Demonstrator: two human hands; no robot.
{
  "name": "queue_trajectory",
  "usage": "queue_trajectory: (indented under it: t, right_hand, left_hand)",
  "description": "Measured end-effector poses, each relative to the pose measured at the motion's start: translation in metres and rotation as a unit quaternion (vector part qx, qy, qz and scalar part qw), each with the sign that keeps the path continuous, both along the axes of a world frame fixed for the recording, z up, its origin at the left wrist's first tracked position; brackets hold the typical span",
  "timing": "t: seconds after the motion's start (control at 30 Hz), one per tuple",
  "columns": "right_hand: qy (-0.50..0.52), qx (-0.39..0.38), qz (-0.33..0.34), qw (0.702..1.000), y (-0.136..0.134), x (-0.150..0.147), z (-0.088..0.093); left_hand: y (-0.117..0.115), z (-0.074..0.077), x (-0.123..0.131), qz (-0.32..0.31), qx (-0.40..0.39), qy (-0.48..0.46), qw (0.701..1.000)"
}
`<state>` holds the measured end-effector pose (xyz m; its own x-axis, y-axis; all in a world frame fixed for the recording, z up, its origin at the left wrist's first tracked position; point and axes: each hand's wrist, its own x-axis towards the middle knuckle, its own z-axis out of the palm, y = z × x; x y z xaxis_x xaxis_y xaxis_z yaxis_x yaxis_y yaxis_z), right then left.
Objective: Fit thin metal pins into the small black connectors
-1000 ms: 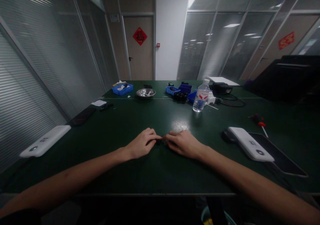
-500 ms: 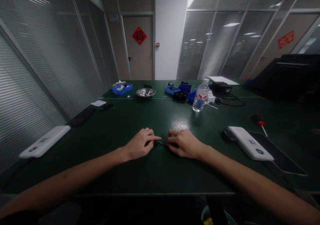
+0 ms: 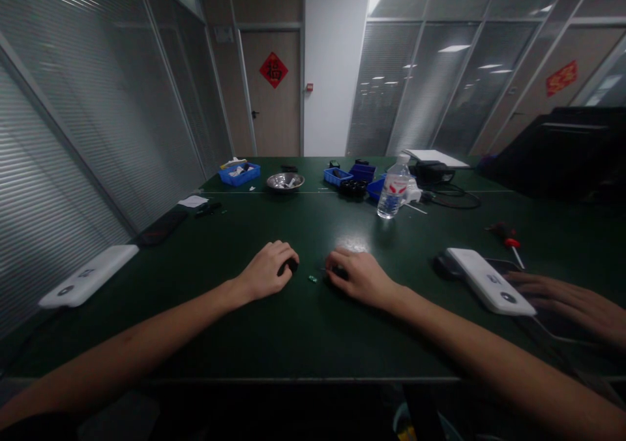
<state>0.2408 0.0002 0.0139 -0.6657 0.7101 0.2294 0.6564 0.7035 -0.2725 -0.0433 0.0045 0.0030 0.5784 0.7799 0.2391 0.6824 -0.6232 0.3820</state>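
My left hand [image 3: 268, 273] is curled around a small black rounded part [image 3: 289, 267] just above the green tabletop [image 3: 313, 343]. Facing it, my right hand [image 3: 359, 276] has its fingers closed over a dark object [image 3: 339, 272]; a thin tip pokes out toward the left, and its kind is hidden by the fingers. Between the two hands a tiny green piece, like a circuit board [image 3: 312, 278], lies on the table, touched by neither.
A water bottle [image 3: 392, 186] stands ahead right. Farther back are a metal bowl [image 3: 285, 189] and blue trays [image 3: 239, 179]. White power banks [image 3: 89, 274] lie on both sides. Another person's hand [image 3: 572, 301] rests over a dark tablet at right, near a red-handled screwdriver [image 3: 512, 243].
My left hand has drawn back left from the small green piece, its pointing finger now curled in. The piece lies exposed between my hands. Another person's hand has come in from the right.
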Motion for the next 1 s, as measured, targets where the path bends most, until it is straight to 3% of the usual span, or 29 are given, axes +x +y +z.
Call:
queue_trajectory:
  t: [0.13,0.37,0.63,1.0]
  right_hand:
    - [0.004,-0.01,-0.041,0.999,0.006,0.003,-0.007]
    - [0.018,-0.024,-0.04,0.999,0.006,0.004,-0.007]
    - [0.017,-0.022,-0.04,0.999,0.007,0.003,-0.009]
    - [0.019,-0.022,-0.041,0.999,0.008,0.004,-0.01]
  left_hand:
    - [0.002,-0.003,0.001,-0.002,-0.003,0.016,1.0]
    - [0.001,-0.001,0.001,-0.008,-0.001,0.004,1.0]
    - [-0.017,0.005,0.012,-0.115,-0.008,-0.059,0.992]
    - [-0.022,0.005,0.02,-0.138,-0.048,-0.044,0.988]
